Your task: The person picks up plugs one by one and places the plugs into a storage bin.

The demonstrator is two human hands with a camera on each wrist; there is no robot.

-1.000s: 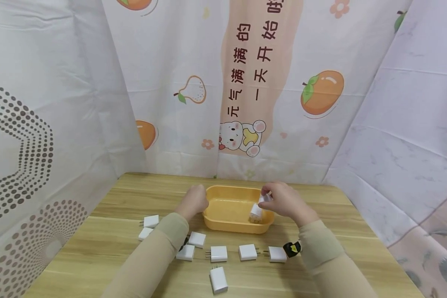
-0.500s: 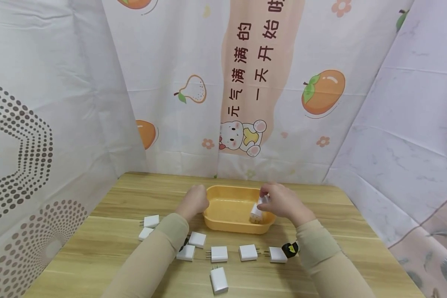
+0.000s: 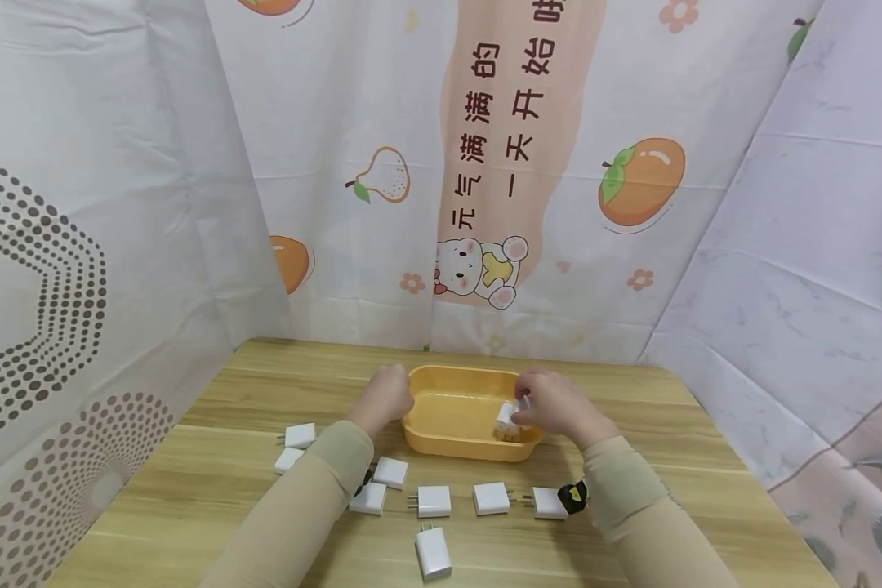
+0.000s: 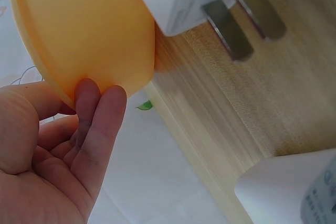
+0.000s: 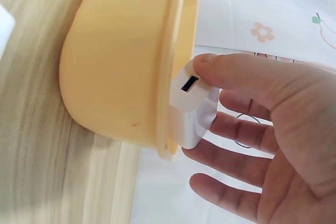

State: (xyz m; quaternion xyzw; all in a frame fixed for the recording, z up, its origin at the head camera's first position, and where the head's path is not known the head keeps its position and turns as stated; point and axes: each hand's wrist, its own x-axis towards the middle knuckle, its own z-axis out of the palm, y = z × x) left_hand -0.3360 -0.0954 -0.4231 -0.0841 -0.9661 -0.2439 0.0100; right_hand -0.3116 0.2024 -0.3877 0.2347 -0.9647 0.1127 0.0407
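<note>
A shallow yellow plastic basin stands toward the back of the wooden table. My left hand pinches its left rim; in the left wrist view, fingertips press the outer wall. At the right end, my right hand holds a white USB charger between thumb and fingers, low over the inside of the basin. Its USB port faces the right wrist camera. Beside it inside the basin sits another white charger, prongs toward the near wall, partly covered by the held one in the head view.
Several white chargers lie in front of the basin, among them a middle one, a nearer one and a right one. Two more, including a far-left charger, lie by the left forearm. Patterned curtains hang behind the table.
My right hand has lowered slightly, bringing the charger down beside the one in the basin. The left hand stays at the left rim.
</note>
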